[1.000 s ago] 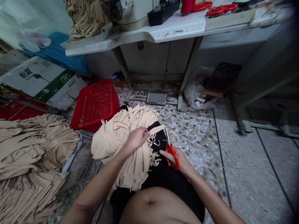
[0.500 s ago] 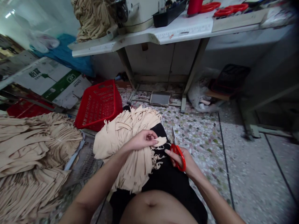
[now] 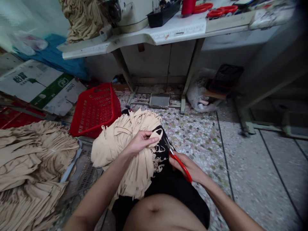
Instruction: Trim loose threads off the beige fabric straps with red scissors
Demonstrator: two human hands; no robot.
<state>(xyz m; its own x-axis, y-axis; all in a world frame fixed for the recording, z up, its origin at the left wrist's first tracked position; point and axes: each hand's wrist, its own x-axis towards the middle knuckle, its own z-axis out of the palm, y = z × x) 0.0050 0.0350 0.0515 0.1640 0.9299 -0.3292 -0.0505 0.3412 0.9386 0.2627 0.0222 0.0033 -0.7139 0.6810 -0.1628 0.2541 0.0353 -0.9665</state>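
Observation:
My left hand grips a large bundle of beige fabric strips resting on my black-clothed lap. One looped strip end sticks out past its fingertips. My right hand is shut on red-handled scissors, and their steel blades point up and left, close to that strip end. Small curled beige offcuts lie on the black cloth below the bundle.
Large piles of beige strips lie at my left beside a red plastic basket. Ahead stands a white sewing table bearing a sewing machine. A cardboard box leans at left. Speckled terrazzo floor lies to my right.
The scissors have swung from nearly upright to pointing up and left, nearer the strip end. My left hand has turned the looped strip end upward. The whole view has shifted slightly.

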